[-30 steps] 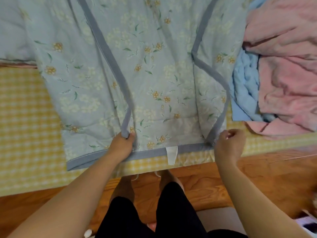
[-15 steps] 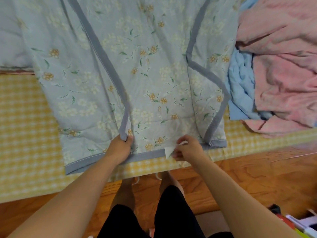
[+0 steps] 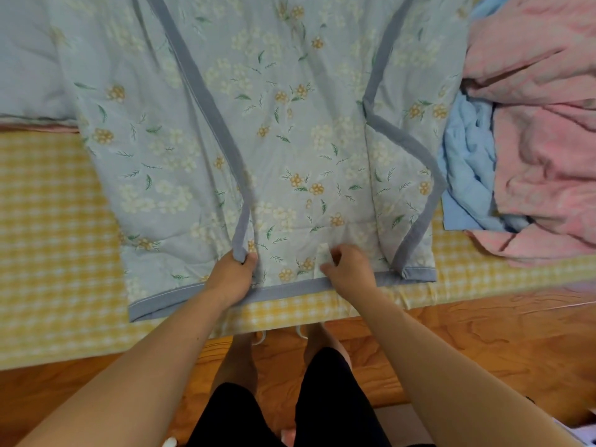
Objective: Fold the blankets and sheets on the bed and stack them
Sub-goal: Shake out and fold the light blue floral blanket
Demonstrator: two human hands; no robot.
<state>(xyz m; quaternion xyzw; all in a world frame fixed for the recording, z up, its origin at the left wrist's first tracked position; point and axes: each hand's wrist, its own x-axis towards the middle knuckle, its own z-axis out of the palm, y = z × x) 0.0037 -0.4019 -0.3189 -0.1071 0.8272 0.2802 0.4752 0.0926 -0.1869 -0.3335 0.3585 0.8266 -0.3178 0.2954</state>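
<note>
Just then the left hand (image 3: 233, 275) pinched the floral quilt's (image 3: 290, 130) grey-edged flap near centre frame, the right hand (image 3: 350, 269) pinching its white label (image 3: 323, 257) alongside, quilt stretching upward.

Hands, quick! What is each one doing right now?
Left hand: grips the grey-trimmed corner of the floral blanket.
Right hand: pinches the white tag at the blanket's near edge.

We note a glossy orange-brown wooden floor (image 3: 467, 350) from 3 through 6 to 8 o'clock; light soft, even.
</note>
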